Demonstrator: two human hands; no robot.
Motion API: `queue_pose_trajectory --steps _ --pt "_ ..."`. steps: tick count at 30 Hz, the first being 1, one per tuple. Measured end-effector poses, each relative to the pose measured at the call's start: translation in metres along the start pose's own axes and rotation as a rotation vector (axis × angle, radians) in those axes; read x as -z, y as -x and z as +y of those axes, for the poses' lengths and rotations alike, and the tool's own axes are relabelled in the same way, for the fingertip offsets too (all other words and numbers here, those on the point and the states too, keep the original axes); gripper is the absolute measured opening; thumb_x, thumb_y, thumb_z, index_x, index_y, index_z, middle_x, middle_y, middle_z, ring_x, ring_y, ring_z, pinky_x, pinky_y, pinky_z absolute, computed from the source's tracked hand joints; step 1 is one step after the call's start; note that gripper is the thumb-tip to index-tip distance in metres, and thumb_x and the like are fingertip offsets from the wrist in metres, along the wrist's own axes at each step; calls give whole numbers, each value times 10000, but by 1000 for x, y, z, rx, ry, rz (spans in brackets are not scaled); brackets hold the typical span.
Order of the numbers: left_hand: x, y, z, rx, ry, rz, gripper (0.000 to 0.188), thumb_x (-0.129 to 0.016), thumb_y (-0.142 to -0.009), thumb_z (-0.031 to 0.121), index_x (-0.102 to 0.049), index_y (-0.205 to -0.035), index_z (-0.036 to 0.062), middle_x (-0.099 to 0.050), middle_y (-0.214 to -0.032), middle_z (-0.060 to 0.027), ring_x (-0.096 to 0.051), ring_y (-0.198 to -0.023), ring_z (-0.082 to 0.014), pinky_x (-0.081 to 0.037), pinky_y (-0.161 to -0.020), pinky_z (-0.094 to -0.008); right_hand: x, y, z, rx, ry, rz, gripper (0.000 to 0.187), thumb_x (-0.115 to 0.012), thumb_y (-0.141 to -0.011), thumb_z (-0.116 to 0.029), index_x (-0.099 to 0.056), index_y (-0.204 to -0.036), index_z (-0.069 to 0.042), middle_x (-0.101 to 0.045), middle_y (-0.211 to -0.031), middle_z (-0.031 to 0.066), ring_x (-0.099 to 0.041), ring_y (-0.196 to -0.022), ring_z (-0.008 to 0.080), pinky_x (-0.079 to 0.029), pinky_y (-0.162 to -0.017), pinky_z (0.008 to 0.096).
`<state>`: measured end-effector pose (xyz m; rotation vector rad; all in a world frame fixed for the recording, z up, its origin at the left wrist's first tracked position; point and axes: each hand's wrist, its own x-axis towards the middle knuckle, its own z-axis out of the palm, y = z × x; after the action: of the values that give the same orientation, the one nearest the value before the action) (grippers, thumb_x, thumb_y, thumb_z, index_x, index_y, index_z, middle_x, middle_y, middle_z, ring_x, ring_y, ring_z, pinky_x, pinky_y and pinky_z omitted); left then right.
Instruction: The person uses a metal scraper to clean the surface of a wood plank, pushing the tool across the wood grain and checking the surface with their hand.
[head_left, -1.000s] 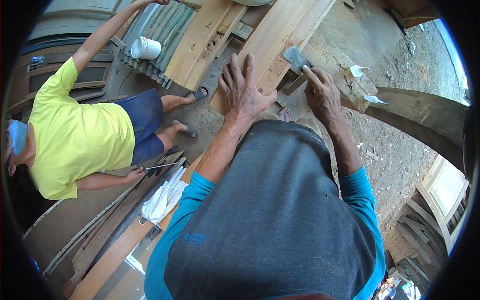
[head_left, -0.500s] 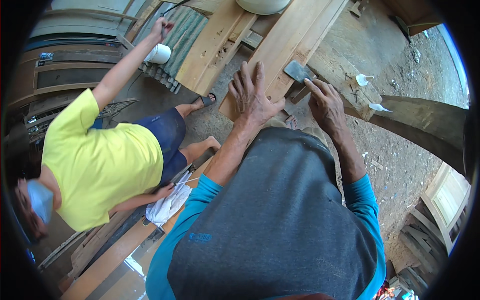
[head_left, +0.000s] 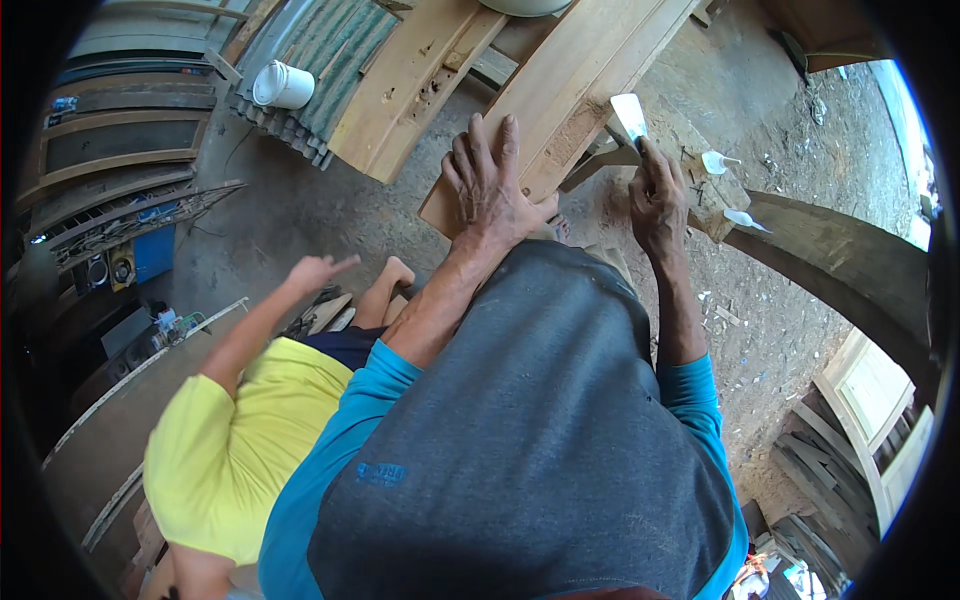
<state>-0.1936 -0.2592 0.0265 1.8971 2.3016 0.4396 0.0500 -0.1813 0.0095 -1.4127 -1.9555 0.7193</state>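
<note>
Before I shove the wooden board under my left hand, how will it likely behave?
The wooden board looks stiff, its edges running fairly straight. Being long and wide, it's probably rather heavy. Its broad, flat shape suggests sliding rather than rolling.

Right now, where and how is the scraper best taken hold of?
Probably by its dark handle, coming from the wearer's side: the flat, widening blade points away, and the right hand holds the handle end nearest the body.
</note>
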Motion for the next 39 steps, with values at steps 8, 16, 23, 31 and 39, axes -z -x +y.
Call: queue_pose_trajectory --steps 8,16,23,31,39 --pt "1 0 1 -1 25 3 1258 -919 -668 478 -287 -1696 122 -274 -1639 -322 -332 -1454 -530 -264 -1150 -700 -3 3 -5 108 41 -85 509 -676 -969 14 -658 -1459 -127 -695 -1305 178 -715 -1150 347 -616 -946 435" --pt "8 -2 3 15 10 -26 1333 -975 -611 461 -282 -1703 139 -271 -1659 -312 -339 -1466 -525 -271 -1162 -688 9 33 -26 462 115 -292 551 -759 -869 -30 -703 -1395 -186 -659 -1194 110 -706 -1031 275 -622 -850 411" --pt "6 -1 3 4 -19 -2 1313 -965 -619 496 -307 -1695 130 -287 -1650 -312 -359 -1444 -516 -282 -1154 -676 6 11 -15 474 169 -262 533 -776 -858 -2 -723 -1370 -140 -657 -1211 84 -693 -1038 291 -607 -854 397" --pt "2 0 0 4 7 -4 1313 -950 -644 593 -305 -1699 152 -283 -1658 -302 -342 -1469 -508 -264 -1165 -694 12 19 -16 406 34 -200 590 -787 -838 -4 -689 -1407 -122 -672 -1204 120 -705 -1056 307 -618 -849 418" --pt "5 -1 2 20 9 -19 1314 -965 -638 540 -288 -1694 149 -282 -1655 -296 -335 -1473 -514 -266 -1170 -684 7 40 -5 427 86 -229 558 -802 -908 -69 -668 -1445 -140 -673 -1183 122 -715 -1036 288 -617 -827 400"
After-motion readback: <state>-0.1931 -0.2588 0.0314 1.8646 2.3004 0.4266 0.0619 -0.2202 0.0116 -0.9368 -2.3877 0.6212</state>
